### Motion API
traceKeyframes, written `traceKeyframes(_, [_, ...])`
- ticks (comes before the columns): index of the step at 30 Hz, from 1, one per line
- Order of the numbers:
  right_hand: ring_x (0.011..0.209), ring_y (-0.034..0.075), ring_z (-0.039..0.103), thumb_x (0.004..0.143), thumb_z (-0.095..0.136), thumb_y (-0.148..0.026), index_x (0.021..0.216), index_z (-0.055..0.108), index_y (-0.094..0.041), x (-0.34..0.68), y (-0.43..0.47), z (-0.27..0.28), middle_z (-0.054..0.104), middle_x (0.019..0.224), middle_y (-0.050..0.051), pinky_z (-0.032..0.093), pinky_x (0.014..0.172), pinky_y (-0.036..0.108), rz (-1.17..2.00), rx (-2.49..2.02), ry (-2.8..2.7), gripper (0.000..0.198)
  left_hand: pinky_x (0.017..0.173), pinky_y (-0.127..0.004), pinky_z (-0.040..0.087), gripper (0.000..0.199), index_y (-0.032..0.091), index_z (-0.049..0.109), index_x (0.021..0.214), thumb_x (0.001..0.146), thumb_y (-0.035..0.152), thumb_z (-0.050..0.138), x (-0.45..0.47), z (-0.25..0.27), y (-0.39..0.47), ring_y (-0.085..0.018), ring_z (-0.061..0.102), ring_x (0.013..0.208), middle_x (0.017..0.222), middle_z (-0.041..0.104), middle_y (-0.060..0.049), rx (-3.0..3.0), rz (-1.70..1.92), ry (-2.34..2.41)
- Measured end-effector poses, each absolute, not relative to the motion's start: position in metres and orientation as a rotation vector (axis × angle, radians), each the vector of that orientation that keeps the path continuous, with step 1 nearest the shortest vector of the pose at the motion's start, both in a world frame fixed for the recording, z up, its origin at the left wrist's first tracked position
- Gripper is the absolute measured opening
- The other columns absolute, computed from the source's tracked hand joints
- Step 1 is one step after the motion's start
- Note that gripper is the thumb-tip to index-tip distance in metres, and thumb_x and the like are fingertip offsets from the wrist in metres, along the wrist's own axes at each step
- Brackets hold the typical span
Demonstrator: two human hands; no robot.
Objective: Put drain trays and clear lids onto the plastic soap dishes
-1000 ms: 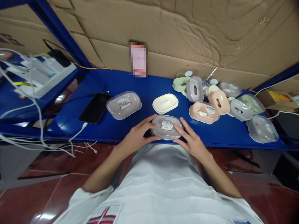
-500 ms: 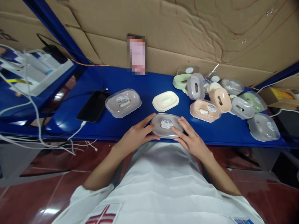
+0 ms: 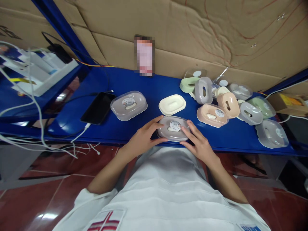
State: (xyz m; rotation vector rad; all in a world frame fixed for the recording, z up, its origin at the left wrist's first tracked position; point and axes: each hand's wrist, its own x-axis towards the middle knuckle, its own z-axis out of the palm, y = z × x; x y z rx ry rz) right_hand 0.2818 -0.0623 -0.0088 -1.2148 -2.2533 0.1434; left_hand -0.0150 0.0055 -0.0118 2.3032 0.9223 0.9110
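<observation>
A grey oval plastic box with a clear lid and a round label lies at the table's front edge. My left hand grips its left end, thumb at the near side and fingers at the far side. My right hand holds the right end, with a finger resting on the lid by the label. Just beyond the box lies a cream oval tray. To the left stands another grey lidded box, apart from my hands.
A black phone with a white cable lies left on the blue table. At right are peach boxes, a green base, grey parts and clear lids. A cardboard wall stands behind.
The view has shifted slightly. My left index and middle fingers have drawn back off the lid's left part toward the far edge. Both hands stay at the box.
</observation>
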Motion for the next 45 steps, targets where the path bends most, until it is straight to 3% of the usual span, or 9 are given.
traceKeyframes(13, [0.162, 0.038, 0.04, 0.107, 0.067, -0.032, 0.175, 0.022, -0.041, 0.273, -0.057, 0.0, 0.028, 0.181, 0.01, 0.046, 0.127, 0.063, 0.117, -1.224, -2.341, 0.082, 0.118, -0.051, 0.056, 0.046, 0.023, 0.059, 0.126, 0.096, 0.05, 0.08, -0.026, -0.008, 0.008, -0.031, 0.062, 0.146, 0.159, 0.059, -0.017, 2.222, 0.914, 0.899])
traceKeyframes(20, [0.167, 0.037, 0.03, 0.106, 0.067, -0.025, 0.175, 0.022, -0.043, 0.275, -0.058, -0.003, 0.017, 0.184, 0.004, 0.043, 0.13, 0.063, 0.087, -1.16, -2.375, 0.084, 0.117, -0.049, 0.057, 0.042, 0.024, 0.061, 0.122, 0.096, 0.051, 0.079, -0.027, -0.013, 0.008, -0.031, 0.063, 0.146, 0.163, 0.058, -0.015, 2.211, 0.901, 0.898])
traceKeyframes(25, [0.166, 0.035, 0.033, 0.108, 0.063, -0.026, 0.175, 0.021, -0.042, 0.276, -0.057, 0.0, 0.02, 0.184, 0.003, 0.04, 0.132, 0.063, 0.167, -1.193, -2.322, 0.081, 0.12, -0.052, 0.054, 0.049, 0.024, 0.057, 0.134, 0.099, 0.053, 0.076, -0.024, -0.013, 0.007, -0.031, 0.059, 0.15, 0.163, 0.056, -0.016, 2.202, 0.896, 0.913])
traceKeyframes(28, [0.166, 0.035, 0.033, 0.108, 0.063, -0.027, 0.175, 0.022, -0.044, 0.276, -0.057, -0.001, 0.022, 0.183, 0.002, 0.041, 0.132, 0.062, 0.191, -1.211, -2.326, 0.08, 0.119, -0.051, 0.055, 0.048, 0.024, 0.057, 0.132, 0.099, 0.055, 0.075, -0.024, -0.012, 0.008, -0.031, 0.06, 0.149, 0.163, 0.057, -0.016, 2.205, 0.883, 0.906])
traceKeyframes(34, [0.168, 0.034, 0.026, 0.11, 0.061, -0.032, 0.176, 0.015, -0.041, 0.275, -0.055, 0.005, 0.017, 0.184, 0.006, 0.037, 0.133, 0.063, 0.182, -1.211, -2.419, 0.081, 0.114, -0.049, 0.059, 0.046, 0.024, 0.058, 0.13, 0.097, 0.049, 0.077, -0.027, -0.01, 0.001, -0.031, 0.064, 0.144, 0.16, 0.059, -0.015, 2.273, 0.903, 0.984])
traceKeyframes(39, [0.167, 0.029, 0.03, 0.114, 0.049, -0.031, 0.178, 0.005, -0.03, 0.279, -0.03, 0.023, 0.033, 0.179, 0.013, 0.031, 0.136, 0.061, 0.052, -1.208, -2.493, 0.078, 0.108, -0.055, 0.061, 0.041, 0.024, 0.059, 0.125, 0.097, 0.046, 0.078, -0.057, -0.005, -0.017, -0.036, 0.07, 0.134, 0.147, 0.068, -0.017, 2.527, 0.999, 1.266])
traceKeyframes(45, [0.16, 0.034, 0.044, 0.114, 0.044, -0.027, 0.169, 0.04, -0.016, 0.277, 0.023, 0.028, 0.05, 0.169, 0.016, 0.03, 0.134, 0.062, -0.153, -1.361, -2.598, 0.057, 0.109, -0.065, 0.055, 0.049, 0.023, 0.058, 0.128, 0.093, 0.046, 0.083, -0.096, -0.01, -0.024, -0.044, 0.069, 0.132, 0.143, 0.07, -0.019, 2.595, 1.067, 1.691])
